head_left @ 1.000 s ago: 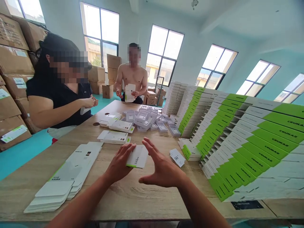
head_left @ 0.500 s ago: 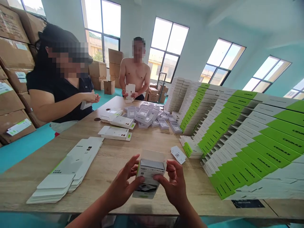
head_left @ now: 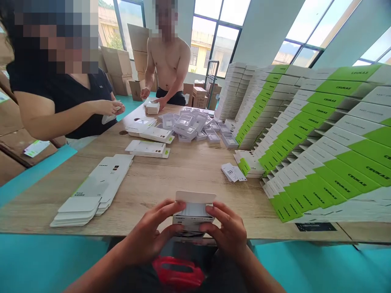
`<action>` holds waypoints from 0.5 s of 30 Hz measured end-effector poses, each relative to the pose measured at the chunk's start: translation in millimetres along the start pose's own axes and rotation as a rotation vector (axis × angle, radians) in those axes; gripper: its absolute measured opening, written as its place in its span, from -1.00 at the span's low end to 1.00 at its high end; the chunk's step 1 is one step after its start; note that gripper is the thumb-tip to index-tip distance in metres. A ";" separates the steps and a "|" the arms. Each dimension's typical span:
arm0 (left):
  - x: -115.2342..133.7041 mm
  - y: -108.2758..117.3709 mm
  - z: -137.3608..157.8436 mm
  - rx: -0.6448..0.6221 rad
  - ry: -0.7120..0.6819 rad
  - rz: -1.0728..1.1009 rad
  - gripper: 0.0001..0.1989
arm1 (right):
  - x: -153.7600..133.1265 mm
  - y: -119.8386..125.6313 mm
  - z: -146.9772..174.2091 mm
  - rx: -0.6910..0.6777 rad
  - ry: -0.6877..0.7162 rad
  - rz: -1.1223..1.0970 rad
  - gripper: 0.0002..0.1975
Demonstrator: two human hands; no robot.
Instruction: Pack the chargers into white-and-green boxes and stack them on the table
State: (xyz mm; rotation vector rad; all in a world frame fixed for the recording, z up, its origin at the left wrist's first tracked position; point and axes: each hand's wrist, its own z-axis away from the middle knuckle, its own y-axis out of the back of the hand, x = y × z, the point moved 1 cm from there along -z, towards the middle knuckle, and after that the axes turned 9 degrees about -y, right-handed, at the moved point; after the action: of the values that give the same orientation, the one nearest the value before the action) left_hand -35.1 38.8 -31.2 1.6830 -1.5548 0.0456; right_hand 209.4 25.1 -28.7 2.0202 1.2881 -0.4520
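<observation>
Close to my body, at the table's near edge, I hold a small white carton (head_left: 193, 219) with dark print on its front. Its top flap stands up at the back, and a pale surface shows at the mouth. My left hand (head_left: 157, 230) grips the left side, thumb in front and fingers at the top edge. On the opposite side my right hand (head_left: 228, 230) pinches it in the same way. Farther right on the table lie white printed cards (head_left: 233, 172), fanned over one another. How deep the carton's contents sit is hidden.
Flattened cartons (head_left: 91, 191) are piled at left. Clear plastic trays (head_left: 189, 122) heap up mid-table. Tall stacks of green-and-white boxes (head_left: 324, 154) line the right. Two co-workers, one at left (head_left: 61, 101) and one at the far end (head_left: 168, 61), handle small items.
The carton has come nearer to me and tilted, and my fingers have moved onto its top edge. The cards are now spread apart. The far co-worker has lowered a carton to the table.
</observation>
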 end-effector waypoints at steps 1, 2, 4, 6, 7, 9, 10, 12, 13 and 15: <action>-1.6 -0.8 2.4 -0.009 0.002 -0.021 -0.58 | 1.7 -0.4 0.6 -0.020 0.006 -0.008 -0.60; -3.3 -1.5 4.6 -0.018 -0.001 -0.051 -0.59 | 4.1 -1.0 1.8 -0.037 0.014 -0.015 -0.59; -5.9 -2.2 7.8 -0.035 -0.022 -0.128 -0.62 | 9.8 -1.7 5.1 -0.068 0.022 -0.030 -0.61; -5.9 -2.4 8.0 -0.037 -0.060 -0.178 -0.65 | 13.5 -1.4 8.1 -0.075 0.026 -0.032 -0.67; -4.8 -2.4 7.0 -0.023 -0.085 -0.190 -0.67 | 14.0 -0.7 9.1 -0.079 0.031 -0.025 -0.70; -0.9 -2.8 3.7 0.029 -0.148 -0.202 -0.69 | 12.2 1.2 9.4 -0.103 0.063 -0.014 -0.73; 1.4 -3.1 2.1 0.063 -0.193 -0.205 -0.69 | 10.5 2.4 9.0 -0.118 0.083 -0.023 -0.71; 5.8 -3.1 -0.2 0.130 -0.287 -0.193 -0.71 | 6.9 5.3 7.5 -0.143 0.120 -0.057 -0.63; 7.8 -2.5 -0.6 0.147 -0.325 -0.175 -0.70 | 5.4 7.0 6.7 -0.154 0.138 -0.057 -0.62; 12.1 0.8 -0.6 0.138 -0.380 -0.152 -0.66 | 3.2 10.7 5.5 -0.194 0.162 0.002 -0.68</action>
State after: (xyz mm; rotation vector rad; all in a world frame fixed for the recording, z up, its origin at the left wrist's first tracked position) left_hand -32.6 29.4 -24.0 2.0012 -1.7223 -0.2662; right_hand 220.8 20.4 -30.6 1.9249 1.3698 -0.1570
